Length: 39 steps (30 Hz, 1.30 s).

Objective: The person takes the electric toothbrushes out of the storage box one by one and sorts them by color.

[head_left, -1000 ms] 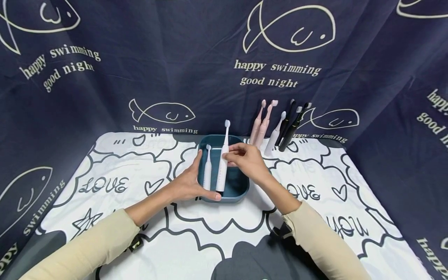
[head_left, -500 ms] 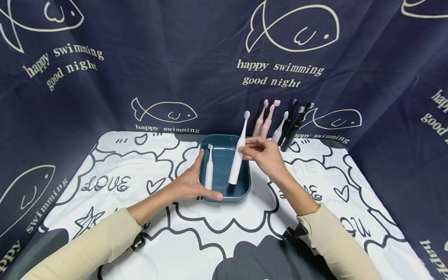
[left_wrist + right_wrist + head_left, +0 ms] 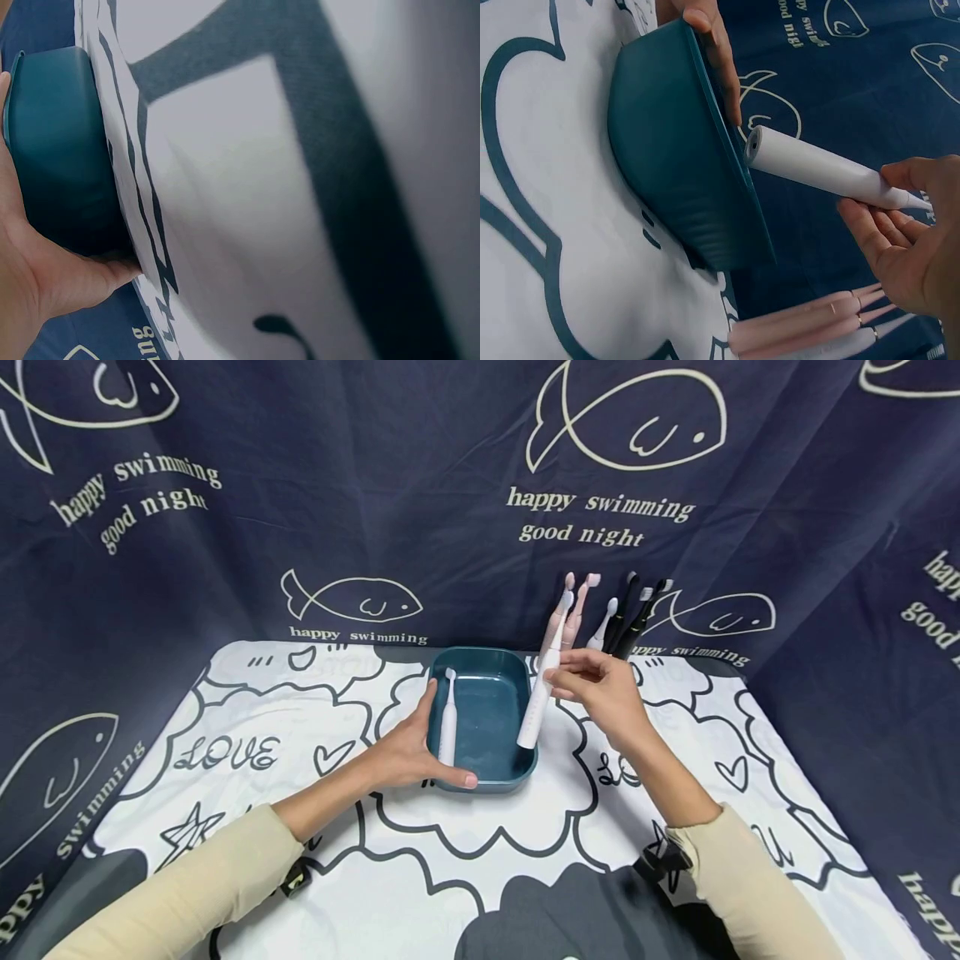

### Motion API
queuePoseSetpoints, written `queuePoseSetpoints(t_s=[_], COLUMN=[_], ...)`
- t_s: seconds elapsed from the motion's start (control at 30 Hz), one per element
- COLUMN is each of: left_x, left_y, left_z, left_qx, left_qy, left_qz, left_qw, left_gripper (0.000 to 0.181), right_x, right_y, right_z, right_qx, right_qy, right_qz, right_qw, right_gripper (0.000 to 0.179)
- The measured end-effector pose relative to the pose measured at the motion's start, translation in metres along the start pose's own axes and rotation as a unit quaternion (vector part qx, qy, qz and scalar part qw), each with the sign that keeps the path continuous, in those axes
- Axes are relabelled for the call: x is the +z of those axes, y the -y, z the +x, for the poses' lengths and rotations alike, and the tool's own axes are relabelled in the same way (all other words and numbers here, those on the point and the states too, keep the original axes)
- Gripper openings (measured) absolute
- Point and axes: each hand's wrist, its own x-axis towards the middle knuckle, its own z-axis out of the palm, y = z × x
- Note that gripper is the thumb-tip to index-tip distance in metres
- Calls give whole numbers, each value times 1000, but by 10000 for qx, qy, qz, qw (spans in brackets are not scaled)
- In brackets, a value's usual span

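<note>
My right hand (image 3: 603,689) pinches a white electric toothbrush (image 3: 538,706) between thumb and fingers, tilted with its brush head up. Its lower end overlaps the right rim of a dark teal plastic tub (image 3: 483,783); in the right wrist view the handle (image 3: 817,166) is held just above the tub rim. A second white electric toothbrush (image 3: 448,727) lies along the tub's left side inside. My left hand (image 3: 405,756) holds the tub's left side, thumb at the near rim and fingers along the left wall. In the left wrist view the hand (image 3: 45,274) is against the tub's outer wall (image 3: 64,142).
Behind my right hand, two pink electric toothbrushes (image 3: 576,618), a white one (image 3: 602,631) and several black ones (image 3: 636,627) lean against the dark blue fish-print curtain (image 3: 450,485). A white cloth with black drawings (image 3: 300,710) covers the table.
My right hand has carried the white electric toothbrush up and rightward from over the tub's middle to its right rim. My left hand stays at the tub.
</note>
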Motion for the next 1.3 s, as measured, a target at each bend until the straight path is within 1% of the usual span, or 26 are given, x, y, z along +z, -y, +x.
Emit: queuePoseSetpoints(t_s=[0.1, 0.2, 0.4, 0.53, 0.67, 0.87, 1.07, 1.17, 1.3], left_x=[0, 0, -1, -1, -1, 0, 0, 0, 0], left_y=[0, 0, 0, -1, -2, -2, -1, -1, -1], left_z=[0, 0, -1, -1, -1, -1, -1, -1, -1], left_qx=[-36, -36, -21, -51, -72, -78, -48, -27, -52], left_qy=[7, 13, 1, 7, 19, 45, 37, 30, 37], left_qz=[27, 23, 19, 17, 18, -8, -35, -28, -1], left_qw=[10000, 10000, 10000, 10000, 10000, 10000, 10000, 10000, 10000], left_gripper=[175, 175, 175, 175, 175, 174, 174, 174, 174], right_x=[-6, -13, -28, -38, -47, -62, -77, -83, -89], right_y=[-1, -2, -5, -6, -8, -15, -25, -31, -38], right_z=[0, 0, 2, 3, 4, 6, 13, 17, 22], right_qx=[-17, -122, -362, -436, -477, -653, -757, -744, -657], right_qy=[-74, -176, -298, -374, -511, -713, -986, -1117, -1267], right_qz=[-50, -40, 325, 515, 519, 456, 253, 163, -157], right_qw=[10000, 9998, 9984, 9970, 9962, 9943, 9919, 9908, 9896], right_gripper=[43, 41, 34, 30, 29, 27, 24, 24, 26])
